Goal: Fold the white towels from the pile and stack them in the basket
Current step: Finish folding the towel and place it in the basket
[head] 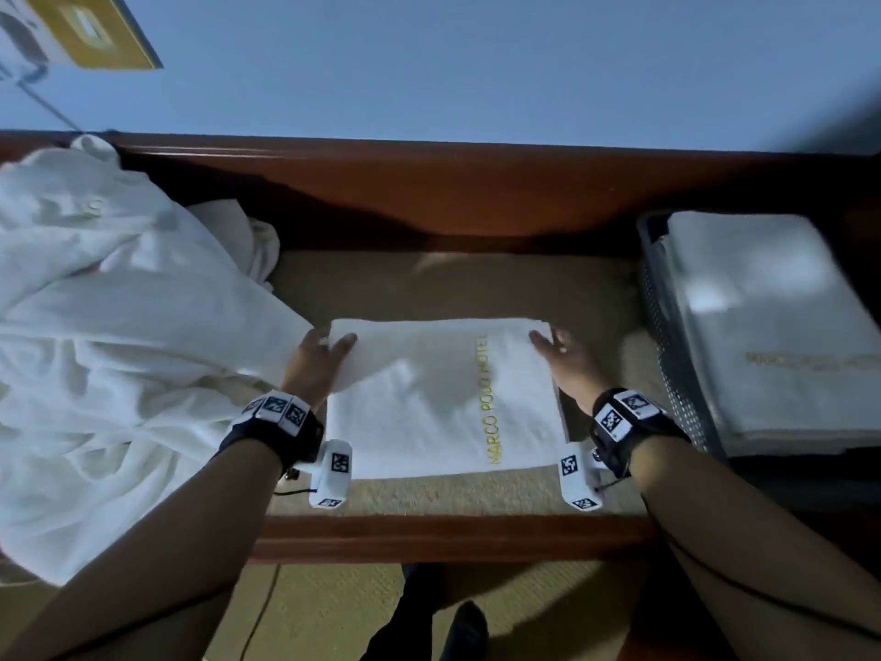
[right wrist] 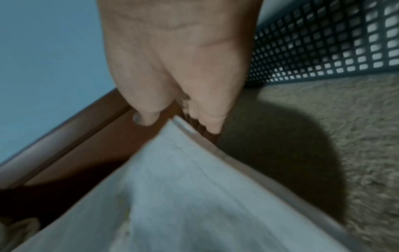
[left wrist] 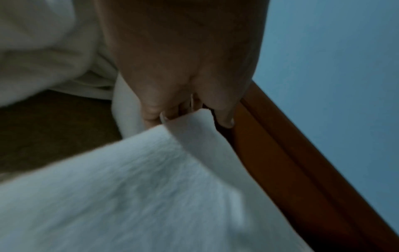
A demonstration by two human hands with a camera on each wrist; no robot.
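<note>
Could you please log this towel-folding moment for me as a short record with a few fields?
towel in work: folded towel, lies flat on the tan mat, gold lettering up
left hand: grips its far left corner
right hand: grips its far right corner
pile: unfolded, left of the towel
basket: right of the towel, folded towels inside

Left hand (head: 318,357) and right hand (head: 558,351) reaching forward, fingers pinching, forearms parallel
</note>
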